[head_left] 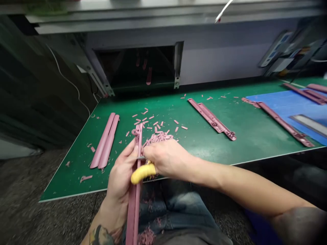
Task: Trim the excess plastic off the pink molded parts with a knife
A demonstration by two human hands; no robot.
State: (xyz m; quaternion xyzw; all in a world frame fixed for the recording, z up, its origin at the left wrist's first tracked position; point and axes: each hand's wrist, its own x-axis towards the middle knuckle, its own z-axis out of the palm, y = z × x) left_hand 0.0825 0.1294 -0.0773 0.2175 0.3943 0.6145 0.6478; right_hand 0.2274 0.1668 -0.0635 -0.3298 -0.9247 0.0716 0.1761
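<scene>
Pink plastic rail (pixel 134 211) in closed hands (pixel 120 173) (pixel 166 158) with yellow-handled knife (pixel 142 173)

Pink plastic strip (pixel 134 211), long, notched far end
Gripped in left hand (pixel 120 170); small blade (pixel 141 158) from right hand (pixel 166 158) touches its edge

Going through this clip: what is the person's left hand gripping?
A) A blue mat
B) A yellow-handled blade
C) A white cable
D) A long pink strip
D: the left hand closes around the long pink strip, while the yellow-handled blade sits in the right hand.
</scene>
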